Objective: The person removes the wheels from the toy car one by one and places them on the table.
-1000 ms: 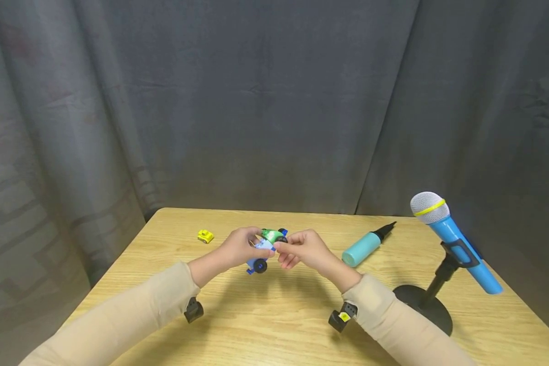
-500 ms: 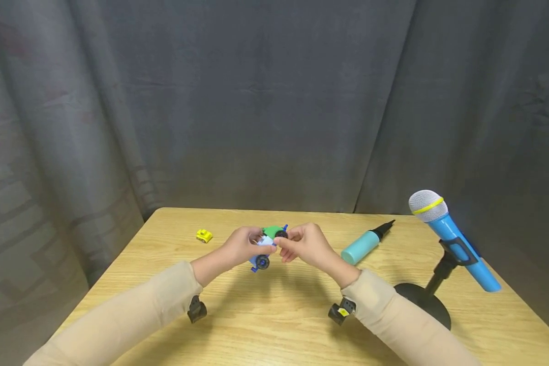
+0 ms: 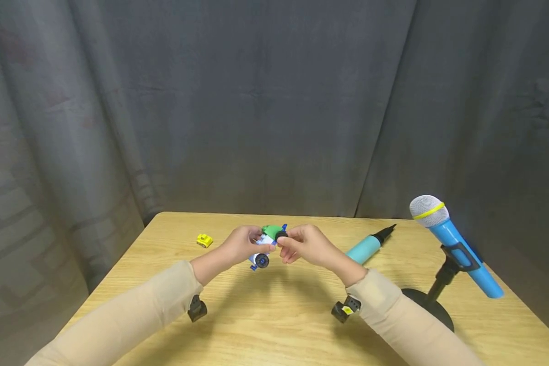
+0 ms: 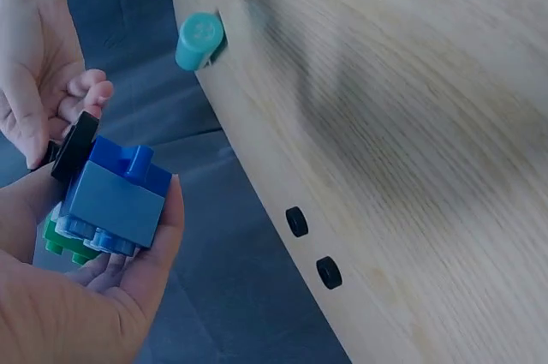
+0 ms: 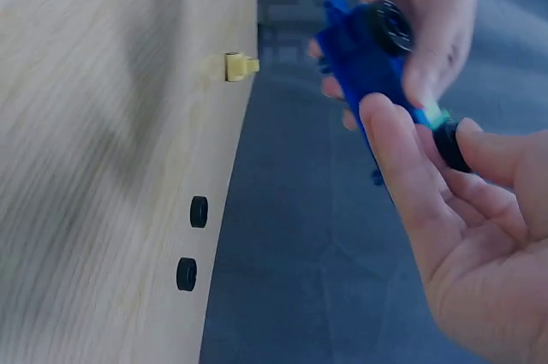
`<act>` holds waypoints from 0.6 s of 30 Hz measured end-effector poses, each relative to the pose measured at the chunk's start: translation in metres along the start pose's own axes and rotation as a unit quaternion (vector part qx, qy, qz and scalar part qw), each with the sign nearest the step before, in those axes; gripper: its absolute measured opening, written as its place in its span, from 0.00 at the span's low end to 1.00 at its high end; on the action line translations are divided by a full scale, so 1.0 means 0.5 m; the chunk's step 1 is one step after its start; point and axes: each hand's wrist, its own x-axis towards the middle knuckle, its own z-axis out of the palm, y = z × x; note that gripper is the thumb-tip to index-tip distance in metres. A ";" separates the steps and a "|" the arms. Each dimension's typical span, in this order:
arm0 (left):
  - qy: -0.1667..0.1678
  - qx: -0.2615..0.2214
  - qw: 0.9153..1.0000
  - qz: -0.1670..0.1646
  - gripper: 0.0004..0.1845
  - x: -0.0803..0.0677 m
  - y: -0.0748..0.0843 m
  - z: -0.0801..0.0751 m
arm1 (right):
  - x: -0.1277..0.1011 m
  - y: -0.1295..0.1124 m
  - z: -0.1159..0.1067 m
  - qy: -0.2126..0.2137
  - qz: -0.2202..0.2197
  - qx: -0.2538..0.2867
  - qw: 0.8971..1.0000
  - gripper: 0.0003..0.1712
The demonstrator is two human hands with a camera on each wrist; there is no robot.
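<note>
My left hand (image 3: pixel 242 248) grips a toy car (image 3: pixel 266 239) built of blue, pale and green blocks, held up over the table. One black wheel (image 3: pixel 262 261) sits at the car's near end. At the other end my right hand (image 3: pixel 312 246) pinches a second black wheel (image 5: pixel 449 145) between thumb and finger, right against the car's side. The blue underside (image 5: pixel 355 64) shows in the right wrist view. In the left wrist view the thumb and fingers of the left hand wrap a blue block (image 4: pixel 116 201), with green studs below it.
Two loose black wheels (image 4: pixel 296 222) (image 4: pixel 329 272) lie on the wooden table (image 3: pixel 265 325), hidden in the head view. A small yellow toy car (image 3: pixel 204 240) stands at the left. At the right are a teal hand pump (image 3: pixel 365 249) and a blue microphone (image 3: pixel 457 246) on a black stand.
The toy car has turned slightly in the left hand, its near wheel now facing more toward the head camera. The right hand stays at the far wheel, its fingers shifted a little.
</note>
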 end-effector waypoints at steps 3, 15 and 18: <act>0.004 0.004 1.000 -0.010 0.19 0.002 -0.005 -0.002 | 0.005 0.000 -0.014 -0.027 0.011 0.037 0.999 0.17; 0.014 -0.001 0.998 -0.065 0.35 -0.009 -0.030 -0.013 | 0.031 0.043 -0.072 0.085 0.069 0.111 0.988 0.18; 0.015 0.004 0.998 -0.064 0.34 -0.012 -0.035 -0.012 | 0.044 0.063 -0.080 0.105 0.081 0.120 0.984 0.16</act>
